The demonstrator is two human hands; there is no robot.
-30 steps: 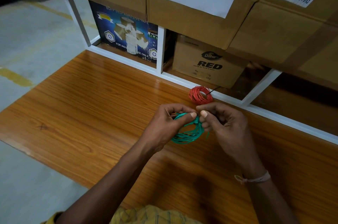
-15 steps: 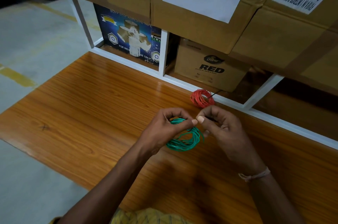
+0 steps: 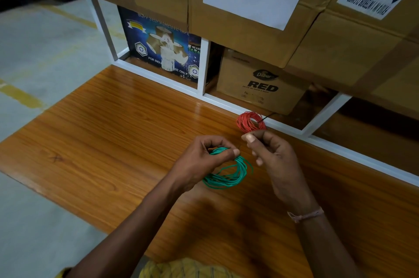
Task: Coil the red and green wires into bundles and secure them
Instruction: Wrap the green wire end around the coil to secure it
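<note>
A coil of green wire point(image 3: 229, 175) hangs just above the wooden table point(image 3: 113, 141), and my left hand point(image 3: 204, 159) grips its upper left part between thumb and fingers. My right hand point(image 3: 269, 155) is a little to the right of the coil, thumb and forefinger pinched together on something thin and dark, too small to name. A red wire coil point(image 3: 248, 121) lies on the table behind my right hand, with a thin black tie sticking out of it to the right.
A white metal shelf frame point(image 3: 226, 101) runs along the table's far edge. Cardboard boxes point(image 3: 256, 87) and a blue tape carton point(image 3: 163, 51) stand behind it. The concrete floor point(image 3: 45, 39) with yellow lines lies to the left.
My right hand has drawn away from the green coil, up and to the right. The coil now hangs from my left hand alone and looks looser.
</note>
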